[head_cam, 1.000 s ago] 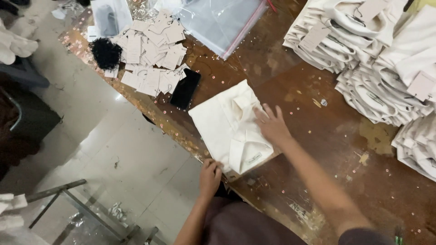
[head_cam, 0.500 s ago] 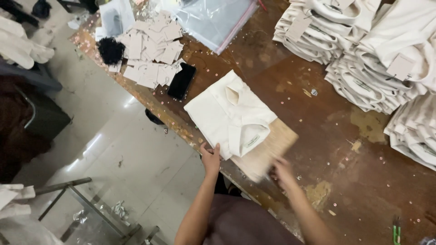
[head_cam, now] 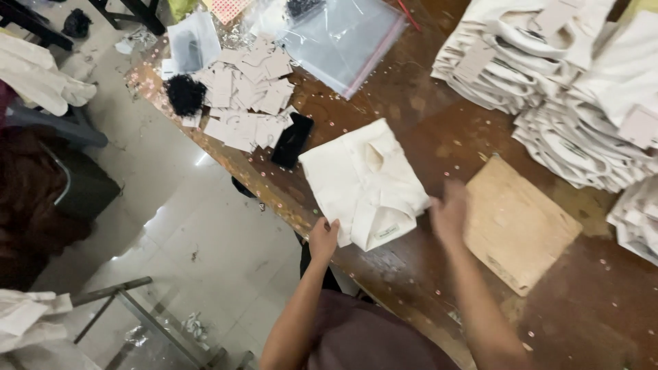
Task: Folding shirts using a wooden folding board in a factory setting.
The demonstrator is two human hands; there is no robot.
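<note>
**Folded shirt at the tabletop's near edge, between our 2 hands**

We see the cream folded shirt (head_cam: 364, 183) lying flat on the brown tabletop (head_cam: 418, 116), close to its near edge. Our left hand (head_cam: 323, 238) rests at the shirt's near corner, fingers curled together on the fabric edge. Our right hand (head_cam: 449, 212) is blurred just beside the shirt's right side; we cannot tell whether its fingers are apart or together, and it holds nothing we can make out. Right of that hand lies a flat wooden board (head_cam: 519, 223). Beyond the shirt sit a black phone (head_cam: 292, 140), a scatter of paper tags (head_cam: 243, 99) and a clear plastic bag (head_cam: 343, 38). Stacks of folded shirts (head_cam: 569, 103) fill the far right.
</note>
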